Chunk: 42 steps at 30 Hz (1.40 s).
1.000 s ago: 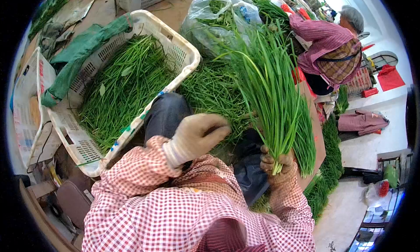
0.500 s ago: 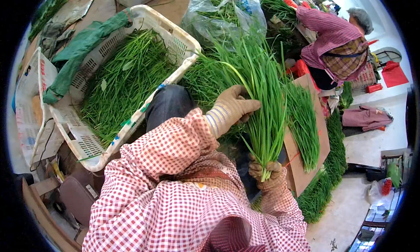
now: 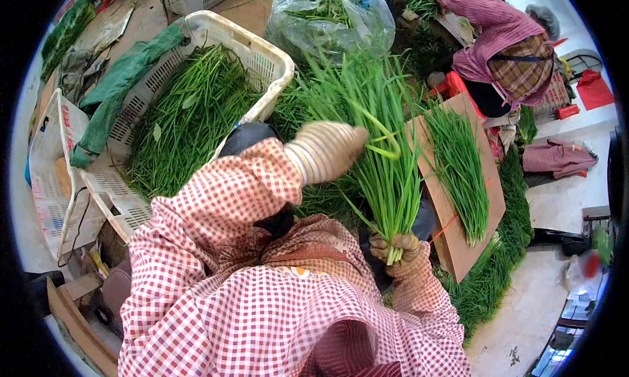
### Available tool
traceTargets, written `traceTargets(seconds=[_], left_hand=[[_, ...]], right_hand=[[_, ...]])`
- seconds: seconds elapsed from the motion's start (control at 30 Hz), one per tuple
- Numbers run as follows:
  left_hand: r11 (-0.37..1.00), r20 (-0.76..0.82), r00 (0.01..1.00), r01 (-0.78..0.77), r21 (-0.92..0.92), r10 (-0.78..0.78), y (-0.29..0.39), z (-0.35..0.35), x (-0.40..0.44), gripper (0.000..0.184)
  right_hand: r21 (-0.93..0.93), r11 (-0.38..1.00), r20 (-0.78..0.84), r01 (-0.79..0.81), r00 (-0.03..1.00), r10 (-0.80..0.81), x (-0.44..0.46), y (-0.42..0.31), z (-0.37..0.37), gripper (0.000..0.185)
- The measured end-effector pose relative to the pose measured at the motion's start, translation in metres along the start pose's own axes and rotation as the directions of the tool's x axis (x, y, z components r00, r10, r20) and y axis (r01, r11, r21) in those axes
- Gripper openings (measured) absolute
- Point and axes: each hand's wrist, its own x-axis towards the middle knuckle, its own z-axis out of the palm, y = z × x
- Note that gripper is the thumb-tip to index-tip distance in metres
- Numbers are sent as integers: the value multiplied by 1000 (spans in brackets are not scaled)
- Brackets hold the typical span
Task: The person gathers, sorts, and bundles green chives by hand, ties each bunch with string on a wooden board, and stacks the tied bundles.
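Observation:
My gloved right hand (image 3: 396, 247) is closed around the lower stems of a bunch of garlic chives (image 3: 392, 187). The cut white ends poke out below the fist, and the leaves fan upward, away from me. Left of the bunch is my gloved left hand (image 3: 331, 151), smeared by motion, so its fingers do not show clearly. Close to it, a yellowish leaf (image 3: 386, 153) bends in a loop across the bunch. Beside the held bunch, another bunch of chives (image 3: 462, 170) lies on a cardboard sheet (image 3: 481, 256).
A white plastic crate (image 3: 278, 75) with loose chives stands at left, a green cloth (image 3: 124, 82) over its edge. Ahead is a clear plastic bag (image 3: 295, 33) of greens. More chives (image 3: 488, 292) lie at right. Another person (image 3: 501, 46) bends over at upper right.
My left hand has moved left, away from the bunch, and blurs. The yellowish leaf, fairly straight before, is now looped. My right hand keeps its hold on the stems.

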Motion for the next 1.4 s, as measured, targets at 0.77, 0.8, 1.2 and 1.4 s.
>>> traceTargets(seconds=[0.77,0.8,1.2,1.4], left_hand=[[605,493,613,31,-796,617,96,59,-35,58],[603,497,600,29,-797,627,103,65,-32,58],[-384,632,636,771,-507,443,125,141,39,61],[-493,695,663,720,-488,280,111,170,70,64]], right_hand=[[-911,-404,-92,-85,996,-2,120,-183,138,108],[-897,-415,-153,-154,988,-35,116,-177,148,109],[-684,-664,-326,-303,941,-93,26,-111,95,100],[-839,-507,-67,-198,962,-266,-17,-53,-3,92]])
